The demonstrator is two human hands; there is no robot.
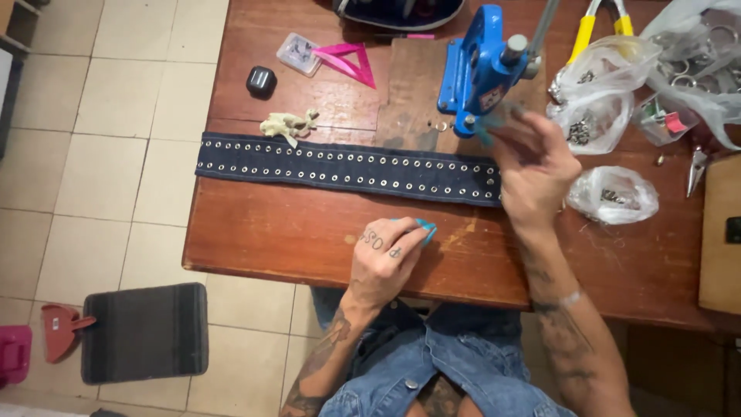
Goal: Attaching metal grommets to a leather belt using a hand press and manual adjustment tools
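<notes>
I'm looking down on the wooden table (309, 239), reddish brown, with tiled floor off to the left. Biggest thing on it is the dark denim strip (347, 166) studded with two rows of metal eyelets. Its long axis runs left to right across the table, tilting slightly toward me at its right end. That right end sits just below the blue hand press (482, 69), which stands on a worn board (413, 93) at the far side.

My right hand (534, 171) is up over that right end of the strip, raised off the table, fingers loosely curled and gathered toward the base of the press. It's blurred, so I can't tell whether it pinches an eyelet or nothing at all. My left hand (386, 255) rests flat-ish on the bare wood nearer me, fingers folded under, holding nothing, just short of the strip's near edge and well apart from the press.

So the right hand is the nearer one to the press and to the strip's end; most of the strip trails away to the left of both hands.

Smaller things: clear bags of metal fittings (614, 194) to the right, yellow-handled pliers (598, 27) at the far edge, a pink triangle ruler (349, 60), a small black box (262, 81), and a pale crumpled scrap (289, 123) touching the strip's far edge.
</notes>
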